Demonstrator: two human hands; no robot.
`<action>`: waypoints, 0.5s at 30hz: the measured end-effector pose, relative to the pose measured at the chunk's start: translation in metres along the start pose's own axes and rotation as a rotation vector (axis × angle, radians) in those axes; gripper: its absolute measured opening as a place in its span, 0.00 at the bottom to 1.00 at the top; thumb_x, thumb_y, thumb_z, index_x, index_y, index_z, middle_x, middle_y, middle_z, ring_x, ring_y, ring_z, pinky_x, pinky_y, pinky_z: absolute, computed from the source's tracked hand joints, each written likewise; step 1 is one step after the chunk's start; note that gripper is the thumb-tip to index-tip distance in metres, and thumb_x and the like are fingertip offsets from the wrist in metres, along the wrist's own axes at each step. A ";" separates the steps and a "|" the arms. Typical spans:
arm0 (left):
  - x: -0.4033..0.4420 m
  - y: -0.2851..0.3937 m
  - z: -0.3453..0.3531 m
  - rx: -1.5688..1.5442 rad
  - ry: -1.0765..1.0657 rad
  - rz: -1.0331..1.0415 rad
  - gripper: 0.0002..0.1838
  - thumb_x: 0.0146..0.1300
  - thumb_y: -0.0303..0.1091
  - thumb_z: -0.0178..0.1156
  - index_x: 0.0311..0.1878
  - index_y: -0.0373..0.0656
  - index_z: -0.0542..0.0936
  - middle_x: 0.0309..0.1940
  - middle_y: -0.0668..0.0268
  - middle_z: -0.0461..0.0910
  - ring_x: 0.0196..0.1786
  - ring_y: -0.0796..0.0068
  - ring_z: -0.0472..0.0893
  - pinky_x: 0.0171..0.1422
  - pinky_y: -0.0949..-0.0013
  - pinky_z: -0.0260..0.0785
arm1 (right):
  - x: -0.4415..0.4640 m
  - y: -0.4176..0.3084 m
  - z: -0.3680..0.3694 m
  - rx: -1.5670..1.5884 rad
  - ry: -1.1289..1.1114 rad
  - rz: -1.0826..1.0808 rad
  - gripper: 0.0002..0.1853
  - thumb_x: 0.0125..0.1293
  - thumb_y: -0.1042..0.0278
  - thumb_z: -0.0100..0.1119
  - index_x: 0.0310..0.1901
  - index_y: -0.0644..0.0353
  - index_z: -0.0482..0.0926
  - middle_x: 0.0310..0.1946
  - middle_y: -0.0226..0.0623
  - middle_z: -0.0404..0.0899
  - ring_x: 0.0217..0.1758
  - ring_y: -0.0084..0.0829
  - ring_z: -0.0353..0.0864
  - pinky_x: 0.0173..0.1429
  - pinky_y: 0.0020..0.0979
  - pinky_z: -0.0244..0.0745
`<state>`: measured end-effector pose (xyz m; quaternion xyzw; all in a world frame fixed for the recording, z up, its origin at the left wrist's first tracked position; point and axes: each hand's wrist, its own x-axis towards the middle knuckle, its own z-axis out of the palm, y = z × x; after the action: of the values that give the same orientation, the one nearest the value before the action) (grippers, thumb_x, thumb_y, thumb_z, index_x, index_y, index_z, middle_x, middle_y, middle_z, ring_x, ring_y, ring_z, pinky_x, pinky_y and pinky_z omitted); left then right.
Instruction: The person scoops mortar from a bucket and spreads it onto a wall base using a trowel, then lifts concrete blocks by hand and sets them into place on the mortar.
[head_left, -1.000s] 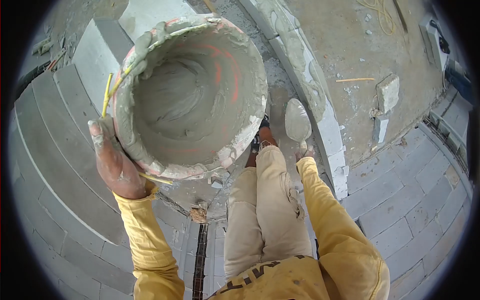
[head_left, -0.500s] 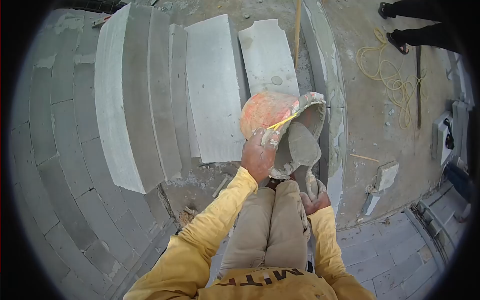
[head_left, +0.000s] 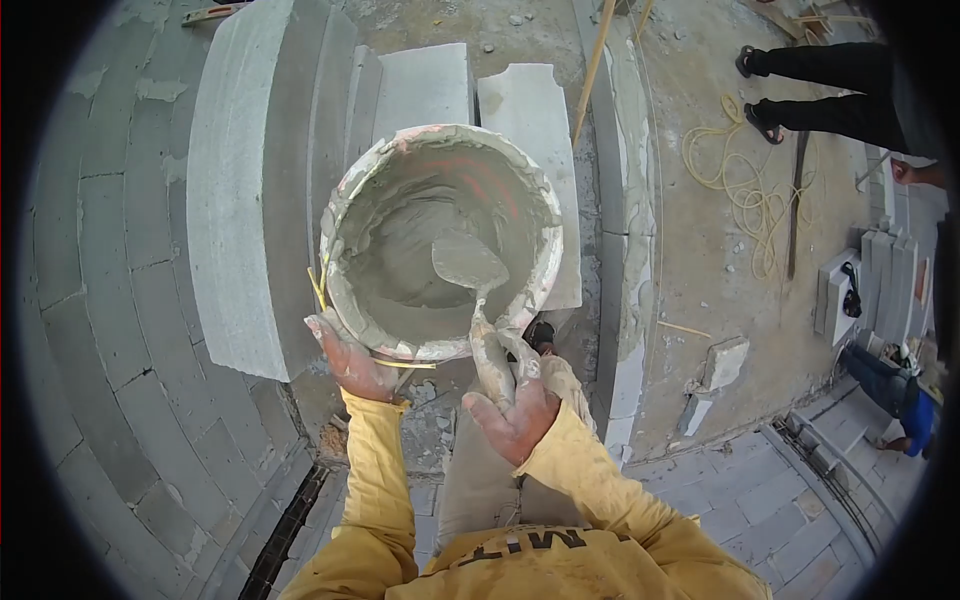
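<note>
A round bucket (head_left: 548,268) with a mortar-caked rim sits upright, its mouth facing me. Wet grey mortar (head_left: 400,235) coats its inside and bottom. My left hand (head_left: 355,360) is closed against the bucket's lower left side, near a yellow strap (head_left: 405,365); some fingers are hidden by the bucket. My right hand (head_left: 515,405) grips the handle of a trowel (head_left: 468,262) at the near rim. The trowel's blade, smeared with mortar, is inside the bucket above the mortar.
Pale blocks (head_left: 225,190) stand left of and behind the bucket. A low block wall (head_left: 625,200) with mortar on top runs along the right. Beyond it lie coiled yellow rope (head_left: 735,180) and a block piece (head_left: 725,362). Two other people (head_left: 830,95) are at the right.
The bucket has gone from tilted, mouth toward the right, to upright and farther left. Both hands moved left with it, and the trowel stays in the right hand.
</note>
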<state>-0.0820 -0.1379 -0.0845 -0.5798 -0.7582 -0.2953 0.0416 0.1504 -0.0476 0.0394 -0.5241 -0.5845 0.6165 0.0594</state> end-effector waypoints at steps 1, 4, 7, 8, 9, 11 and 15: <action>-0.016 -0.012 0.004 0.058 0.021 0.000 0.39 0.59 0.33 0.61 0.68 0.21 0.56 0.69 0.35 0.56 0.73 0.44 0.59 0.76 0.52 0.51 | 0.005 0.003 0.018 0.056 0.024 -0.015 0.38 0.61 0.59 0.62 0.67 0.67 0.56 0.58 0.62 0.69 0.61 0.56 0.71 0.65 0.43 0.65; -0.059 -0.026 0.017 0.037 -0.012 -0.294 0.44 0.58 0.41 0.63 0.69 0.23 0.54 0.71 0.36 0.50 0.75 0.46 0.52 0.77 0.51 0.47 | 0.024 0.027 0.056 0.062 -0.136 0.091 0.37 0.63 0.55 0.58 0.67 0.66 0.57 0.55 0.64 0.71 0.59 0.62 0.71 0.64 0.48 0.65; -0.071 -0.017 0.003 -0.074 0.009 -0.555 0.40 0.65 0.53 0.55 0.70 0.34 0.56 0.71 0.49 0.54 0.74 0.54 0.56 0.75 0.53 0.52 | 0.022 0.024 0.058 -0.101 -0.320 -0.004 0.36 0.65 0.55 0.57 0.68 0.65 0.57 0.49 0.58 0.75 0.53 0.55 0.75 0.59 0.45 0.69; -0.059 -0.007 -0.001 -0.492 0.134 -0.868 0.38 0.66 0.57 0.49 0.71 0.40 0.57 0.70 0.55 0.57 0.72 0.57 0.59 0.73 0.53 0.56 | 0.020 0.022 0.054 -0.171 -0.363 -0.085 0.35 0.65 0.56 0.56 0.69 0.65 0.57 0.46 0.54 0.77 0.51 0.52 0.77 0.56 0.43 0.70; -0.040 0.004 -0.004 -0.927 0.268 -1.159 0.37 0.68 0.62 0.44 0.71 0.46 0.58 0.69 0.61 0.60 0.70 0.60 0.62 0.71 0.53 0.60 | 0.019 0.030 0.052 -0.201 -0.434 -0.094 0.35 0.65 0.54 0.57 0.68 0.64 0.59 0.46 0.54 0.78 0.50 0.52 0.77 0.56 0.43 0.71; -0.041 0.002 -0.004 -1.477 0.367 -1.392 0.35 0.69 0.65 0.43 0.70 0.52 0.61 0.66 0.65 0.64 0.67 0.62 0.66 0.66 0.50 0.67 | 0.018 0.059 0.049 -0.260 -0.569 -0.107 0.35 0.64 0.51 0.57 0.68 0.62 0.61 0.46 0.54 0.78 0.48 0.53 0.78 0.55 0.44 0.71; -0.064 0.003 -0.004 -1.573 0.527 -1.427 0.35 0.66 0.65 0.47 0.70 0.54 0.63 0.66 0.65 0.65 0.65 0.64 0.69 0.65 0.51 0.67 | 0.031 0.104 -0.002 -0.405 -0.659 0.170 0.33 0.63 0.47 0.56 0.63 0.63 0.67 0.51 0.58 0.76 0.55 0.51 0.76 0.60 0.42 0.70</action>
<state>-0.0596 -0.1945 -0.1063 0.2101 -0.4862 -0.7679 -0.3602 0.1944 -0.0579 -0.0596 -0.3456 -0.6367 0.6265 -0.2874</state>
